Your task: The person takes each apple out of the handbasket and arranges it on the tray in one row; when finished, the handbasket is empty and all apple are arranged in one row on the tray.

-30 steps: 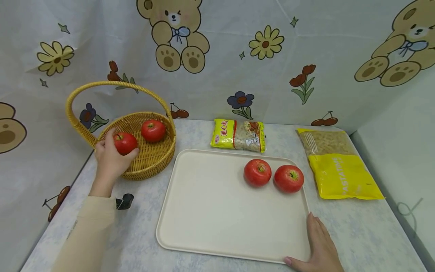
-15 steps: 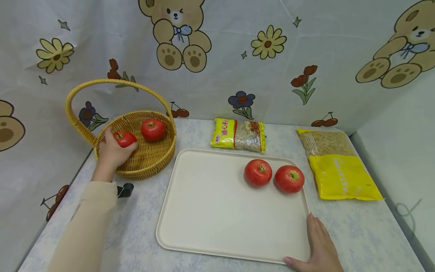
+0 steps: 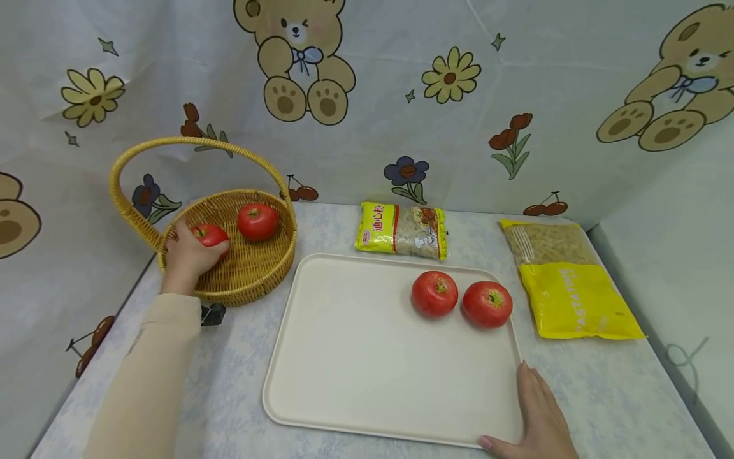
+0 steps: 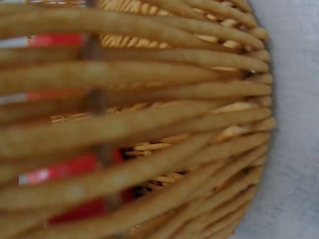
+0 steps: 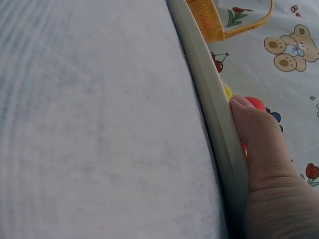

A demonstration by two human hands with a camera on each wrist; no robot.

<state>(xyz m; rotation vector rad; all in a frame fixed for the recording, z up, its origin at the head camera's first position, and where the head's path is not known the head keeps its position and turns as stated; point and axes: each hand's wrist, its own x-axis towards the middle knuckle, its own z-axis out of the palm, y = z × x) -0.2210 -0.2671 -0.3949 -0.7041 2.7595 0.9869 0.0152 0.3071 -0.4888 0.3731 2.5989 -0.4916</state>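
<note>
In the head view, my left hand (image 3: 189, 255) reaches into the yellow wicker basket (image 3: 252, 277) with its fingers and thumb around a red apple (image 3: 210, 235). A second apple (image 3: 258, 222) lies beside it in the basket. The left wrist view shows mostly the basket's woven side (image 4: 149, 119), with bits of red behind the gaps. My right hand (image 3: 541, 417) rests at the near right corner of a cream tray (image 3: 373, 357), fingers fairly straight along its side. In the right wrist view, its thumb (image 5: 259, 134) lies against the tray rim (image 5: 204, 89).
Two more apples, one left (image 3: 434, 294) and one right (image 3: 487, 304), sit at the tray's far right. A small pasta bag (image 3: 401, 230) lies behind the tray, a larger yellow pasta bag (image 3: 573, 280) to its right. A black clip (image 3: 213, 314) is near my left wrist.
My left hand has moved slightly forward and down in the basket, closing around the apple. The right hand and the tray have stayed in place.
</note>
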